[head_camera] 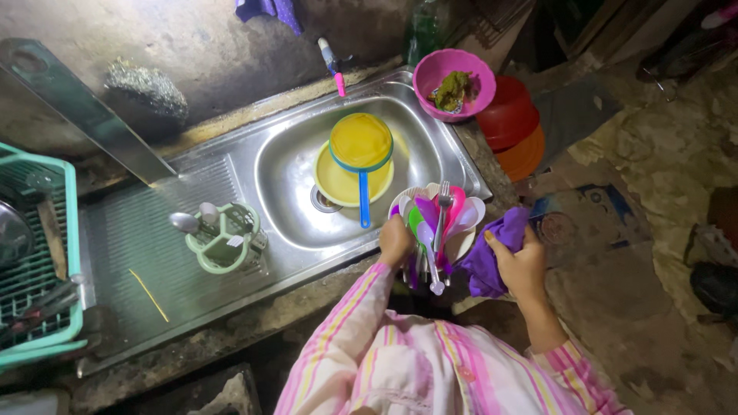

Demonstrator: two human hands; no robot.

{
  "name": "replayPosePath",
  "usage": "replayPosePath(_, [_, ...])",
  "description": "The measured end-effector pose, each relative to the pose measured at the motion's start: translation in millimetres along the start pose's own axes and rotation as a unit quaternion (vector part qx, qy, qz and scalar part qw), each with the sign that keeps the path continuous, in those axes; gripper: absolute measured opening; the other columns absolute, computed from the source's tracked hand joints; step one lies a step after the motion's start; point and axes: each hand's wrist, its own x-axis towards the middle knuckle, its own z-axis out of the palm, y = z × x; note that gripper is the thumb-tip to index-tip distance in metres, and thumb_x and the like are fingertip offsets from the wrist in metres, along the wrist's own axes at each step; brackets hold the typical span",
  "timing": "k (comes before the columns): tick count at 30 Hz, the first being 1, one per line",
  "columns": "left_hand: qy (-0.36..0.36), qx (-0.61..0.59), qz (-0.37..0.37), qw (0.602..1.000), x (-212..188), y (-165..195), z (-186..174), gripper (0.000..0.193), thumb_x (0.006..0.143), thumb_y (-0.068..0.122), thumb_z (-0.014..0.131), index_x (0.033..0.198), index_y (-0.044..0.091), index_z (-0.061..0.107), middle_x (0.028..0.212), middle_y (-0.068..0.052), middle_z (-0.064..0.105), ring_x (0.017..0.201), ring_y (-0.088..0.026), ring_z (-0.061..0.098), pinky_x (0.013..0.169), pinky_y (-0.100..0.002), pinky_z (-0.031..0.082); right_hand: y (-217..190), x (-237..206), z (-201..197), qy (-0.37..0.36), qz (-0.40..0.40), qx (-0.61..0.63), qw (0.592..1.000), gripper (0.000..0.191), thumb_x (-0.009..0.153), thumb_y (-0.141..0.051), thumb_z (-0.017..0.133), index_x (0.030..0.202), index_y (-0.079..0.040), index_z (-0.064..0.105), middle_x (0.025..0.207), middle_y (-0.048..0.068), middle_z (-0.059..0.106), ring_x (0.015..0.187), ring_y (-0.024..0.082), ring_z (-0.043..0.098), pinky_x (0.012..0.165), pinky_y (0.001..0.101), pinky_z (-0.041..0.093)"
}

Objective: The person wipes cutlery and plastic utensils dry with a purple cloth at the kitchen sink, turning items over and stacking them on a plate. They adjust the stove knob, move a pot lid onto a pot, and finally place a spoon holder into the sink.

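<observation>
My left hand (395,240) grips a bunch of plastic spoons and a metal fork (435,223), fanned out in purple, green, pink and white, over the sink's front right corner. A white plate (461,244) shows behind them. My right hand (521,265) is closed on a purple cloth (492,257), pressed against the right side of the bunch. In the steel sink (286,165) lies a yellow plate (338,184) with a yellow, blue-rimmed ladle-like scoop (361,146) on top.
A pale green cutlery holder (223,240) with a spoon stands on the drainboard. A green dish rack (34,261) is at far left. A pink bowl (455,83) with a scrubber sits at the sink's back right, with red and orange bowls (513,127) beside it. A toothbrush (333,67) lies behind.
</observation>
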Motion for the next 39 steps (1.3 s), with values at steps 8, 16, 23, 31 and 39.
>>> replayPosePath(8, [0.120,-0.006,0.096,0.988,-14,-2,-24,0.016,0.084,0.016,0.070,0.094,0.003,0.073,0.107,-0.023,0.064,0.105,-0.043,0.058,0.088,-0.052,0.049,1,12,12,-0.043,0.065,0.098,0.992,0.026,0.087,-0.009,0.082,0.108,0.000,0.069,0.097,0.005,0.073,0.082,0.012,0.068,0.075,0.0295,0.056])
replayPosePath(16, [0.434,0.006,0.047,0.899,-3,-86,-161,0.032,0.081,0.016,0.072,0.109,0.002,0.068,0.124,-0.025,0.055,0.118,-0.043,0.050,0.100,-0.053,0.041,-29,6,70,-0.137,0.015,0.055,0.989,0.025,0.089,-0.006,0.081,0.111,-0.002,0.071,0.097,0.004,0.073,0.084,0.011,0.065,0.075,0.0275,0.053])
replayPosePath(23, [0.223,0.108,-0.171,0.954,12,-138,-247,0.050,0.082,0.033,0.074,0.127,0.012,0.065,0.153,-0.027,0.032,0.149,-0.047,0.013,0.115,-0.071,0.004,-59,-21,112,-0.223,0.116,0.172,0.953,0.024,0.086,-0.006,0.077,0.108,-0.005,0.068,0.092,0.003,0.072,0.075,0.011,0.068,0.065,0.0279,0.057])
replayPosePath(31, [0.322,0.047,-0.065,0.943,20,-156,-261,0.017,0.091,0.017,0.067,0.105,0.011,0.074,0.111,-0.008,0.074,0.126,-0.030,0.056,0.118,-0.064,0.024,-69,-37,117,-0.229,0.102,0.165,0.954,0.023,0.086,-0.004,0.078,0.106,-0.004,0.066,0.089,0.004,0.071,0.072,0.011,0.066,0.062,0.0287,0.055])
replayPosePath(39, [0.304,-0.405,0.099,0.857,-29,-82,-269,0.033,0.090,-0.009,0.059,0.119,0.006,0.068,0.088,-0.008,0.075,0.082,-0.015,0.074,0.073,-0.029,0.058,-91,-25,119,-0.219,0.127,0.216,0.943,0.027,0.090,-0.014,0.076,0.113,-0.006,0.065,0.098,0.003,0.072,0.084,0.013,0.069,0.072,0.0291,0.059])
